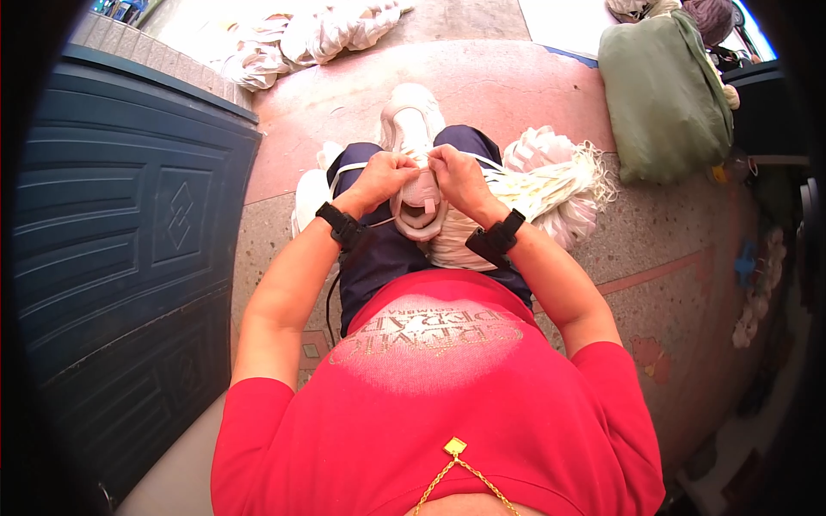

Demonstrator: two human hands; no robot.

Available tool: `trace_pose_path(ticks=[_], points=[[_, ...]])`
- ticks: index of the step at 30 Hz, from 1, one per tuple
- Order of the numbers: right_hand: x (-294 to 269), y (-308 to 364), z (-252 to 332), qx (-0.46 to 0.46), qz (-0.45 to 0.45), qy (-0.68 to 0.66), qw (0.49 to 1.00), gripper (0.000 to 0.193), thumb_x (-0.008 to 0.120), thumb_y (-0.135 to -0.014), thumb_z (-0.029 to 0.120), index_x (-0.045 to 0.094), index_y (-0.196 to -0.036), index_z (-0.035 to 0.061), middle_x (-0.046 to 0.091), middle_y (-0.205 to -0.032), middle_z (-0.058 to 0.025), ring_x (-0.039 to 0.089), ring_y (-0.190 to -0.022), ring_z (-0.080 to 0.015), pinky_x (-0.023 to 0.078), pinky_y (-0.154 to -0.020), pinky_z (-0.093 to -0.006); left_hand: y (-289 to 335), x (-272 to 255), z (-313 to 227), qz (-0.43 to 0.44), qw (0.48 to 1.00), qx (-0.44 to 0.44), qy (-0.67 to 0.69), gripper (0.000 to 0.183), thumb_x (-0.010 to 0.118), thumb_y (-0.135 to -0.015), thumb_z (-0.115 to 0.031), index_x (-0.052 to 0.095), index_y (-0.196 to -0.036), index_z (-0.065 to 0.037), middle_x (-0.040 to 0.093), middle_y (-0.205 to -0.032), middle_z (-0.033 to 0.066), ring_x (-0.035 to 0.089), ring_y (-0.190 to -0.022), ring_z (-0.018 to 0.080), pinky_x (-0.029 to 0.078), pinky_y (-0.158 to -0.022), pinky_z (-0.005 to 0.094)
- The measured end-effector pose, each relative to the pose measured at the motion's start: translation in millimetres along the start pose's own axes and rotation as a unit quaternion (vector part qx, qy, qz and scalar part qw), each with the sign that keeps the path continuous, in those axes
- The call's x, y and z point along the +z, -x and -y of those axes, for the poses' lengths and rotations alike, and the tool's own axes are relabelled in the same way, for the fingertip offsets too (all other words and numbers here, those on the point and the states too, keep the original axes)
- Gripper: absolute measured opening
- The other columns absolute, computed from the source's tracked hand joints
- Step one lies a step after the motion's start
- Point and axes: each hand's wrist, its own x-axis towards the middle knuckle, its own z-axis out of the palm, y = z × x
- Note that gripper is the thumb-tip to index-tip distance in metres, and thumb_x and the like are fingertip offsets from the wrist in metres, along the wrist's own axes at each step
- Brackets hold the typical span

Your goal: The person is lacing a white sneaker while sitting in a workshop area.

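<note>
A pale sneaker (411,120) rests between my knees, its toe pointing away and its heel opening toward me. My left hand (385,178) is pinched at the left edge of the lacing, by the tongue. Opposite it, my right hand (460,179) pinches at the right edge. A white shoelace (482,160) trails out past each hand across my dark trousers. The fingertips hide the exact eyelets. Against my right leg lies a hank of cream laces (564,182) with loose, curly ends. Other pale shoes (310,199) stand on the floor left of my legs.
A blue panelled door (146,172) stands close on my left. Bundled white shoes or straps (323,39) lie on the floor ahead. At the far right sits a full green sack (662,103), with dark clutter along the right rim.
</note>
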Motion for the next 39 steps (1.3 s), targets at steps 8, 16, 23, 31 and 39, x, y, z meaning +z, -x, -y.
trace_pose_path(ticks=[8,16,23,31,39], points=[[13,-8,-1,0.052,-0.020,-0.049,0.997,0.017,0.052,-0.079,0.012,0.060,-0.085,-0.0020,0.060,-0.078,-0.0213,0.059,-0.078,-0.0338,0.046,-0.069,-0.0374,3,9,-2,-0.086,0.989,0.003,-0.120,0.022,0.061,-0.074,-0.014,0.061,-0.089,0.002,0.064,-0.080,0.0123,0.060,-0.073,0.0149,0.046,-0.064,0.0267],[-45,-9,25,0.176,0.022,-0.409,0.895,0.016,0.056,-0.084,0.015,0.057,-0.092,0.0008,0.054,-0.070,0.0005,0.048,-0.053,-0.0047,0.040,-0.049,-0.0173,19,6,-19,-0.102,0.950,0.162,-0.247,0.029,0.058,-0.077,-0.028,0.059,-0.096,-0.006,0.060,-0.080,0.0206,0.060,-0.076,0.0337,0.047,-0.065,0.0371],[-39,-2,5,0.198,0.069,-0.327,0.921,0.021,0.057,-0.082,0.018,0.061,-0.092,-0.0009,0.060,-0.072,-0.0018,0.053,-0.060,-0.0078,0.042,-0.057,-0.0209,28,11,-17,-0.148,0.906,0.232,-0.320,0.018,0.052,-0.082,-0.021,0.059,-0.083,-0.004,0.059,-0.073,0.0178,0.058,-0.068,0.0344,0.046,-0.058,0.0410],[-6,6,0,0.032,0.047,0.060,0.997,0.017,0.053,-0.077,0.015,0.062,-0.080,0.0006,0.057,-0.082,-0.0172,0.056,-0.081,-0.0325,0.044,-0.072,-0.0399,60,26,-16,-0.183,0.881,0.268,-0.345,0.011,0.053,-0.080,-0.011,0.059,-0.083,-0.003,0.057,-0.068,0.0140,0.058,-0.060,0.0301,0.045,-0.051,0.0363],[0,4,13,-0.075,0.059,0.160,0.982,0.014,0.051,-0.075,0.010,0.060,-0.082,0.0019,0.055,-0.080,-0.0181,0.053,-0.081,-0.0346,0.043,-0.072,-0.0417,62,32,-17,-0.152,0.880,0.281,-0.351,0.015,0.054,-0.076,-0.009,0.058,-0.090,-0.003,0.056,-0.067,0.0134,0.057,-0.060,0.0298,0.045,-0.051,0.0362]])
